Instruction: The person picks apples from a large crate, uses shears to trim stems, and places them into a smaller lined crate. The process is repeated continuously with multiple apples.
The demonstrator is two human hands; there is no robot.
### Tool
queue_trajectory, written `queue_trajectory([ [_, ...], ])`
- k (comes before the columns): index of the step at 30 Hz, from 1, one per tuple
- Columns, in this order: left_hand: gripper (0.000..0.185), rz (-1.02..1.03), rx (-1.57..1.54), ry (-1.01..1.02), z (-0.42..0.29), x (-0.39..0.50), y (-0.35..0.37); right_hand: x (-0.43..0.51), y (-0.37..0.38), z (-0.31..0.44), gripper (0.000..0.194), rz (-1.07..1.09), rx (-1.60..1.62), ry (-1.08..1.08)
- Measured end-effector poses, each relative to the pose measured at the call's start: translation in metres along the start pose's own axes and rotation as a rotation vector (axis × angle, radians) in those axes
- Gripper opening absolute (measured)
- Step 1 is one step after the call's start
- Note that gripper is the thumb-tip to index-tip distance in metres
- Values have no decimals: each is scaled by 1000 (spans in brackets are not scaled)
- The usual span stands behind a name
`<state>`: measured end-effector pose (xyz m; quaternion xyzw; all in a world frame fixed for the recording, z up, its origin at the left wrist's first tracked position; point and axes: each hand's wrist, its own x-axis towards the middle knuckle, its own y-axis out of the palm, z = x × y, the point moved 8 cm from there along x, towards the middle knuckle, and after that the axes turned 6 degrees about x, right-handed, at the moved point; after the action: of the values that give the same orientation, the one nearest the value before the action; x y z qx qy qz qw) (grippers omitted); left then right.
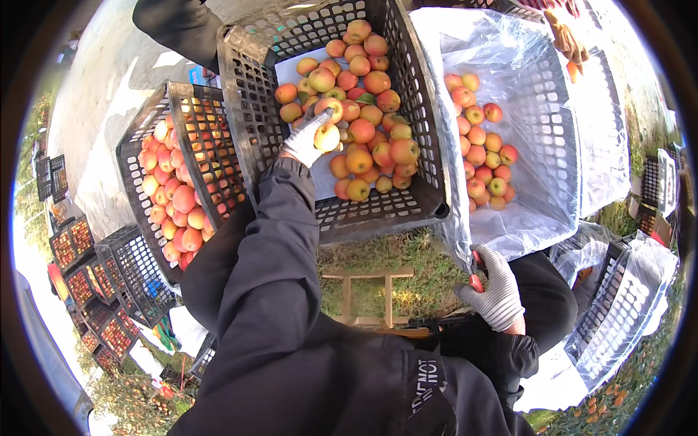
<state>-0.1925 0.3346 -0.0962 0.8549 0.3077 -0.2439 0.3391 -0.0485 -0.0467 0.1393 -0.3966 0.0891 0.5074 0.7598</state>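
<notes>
A black plastic crate (332, 231) with a pale sheet on its bottom stands before me, holding many red-yellow apples (361, 131). In it, my left hand (310, 136), in a light knit glove, holds an apple (326, 137); another apple (329, 109) lies against its fingertips. My right hand (495, 289), gloved alike, grips small red-handled pruning shears (476, 277) at the near left corner of the crate lined with clear plastic film (534, 180). Apples (476, 155) lie along that crate's left side. The shears' blades are hard to make out.
To the left, a tilted black crate (199, 158) is full of apples (184, 199). A wooden stand (368, 275) is on the grass between my legs. At the upper right is another person's gloved hand (567, 38). More crates are stacked at the far left (128, 278) and right (616, 305).
</notes>
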Motion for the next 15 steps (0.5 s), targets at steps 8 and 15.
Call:
queue_trajectory([
  [8,71,633,-371,30,-40,-86,183,-14,-13,20,71,-154,109,-173],
  [15,48,293,-332,23,4,-106,278,-37,-44,6,69,-441,347,-229],
])
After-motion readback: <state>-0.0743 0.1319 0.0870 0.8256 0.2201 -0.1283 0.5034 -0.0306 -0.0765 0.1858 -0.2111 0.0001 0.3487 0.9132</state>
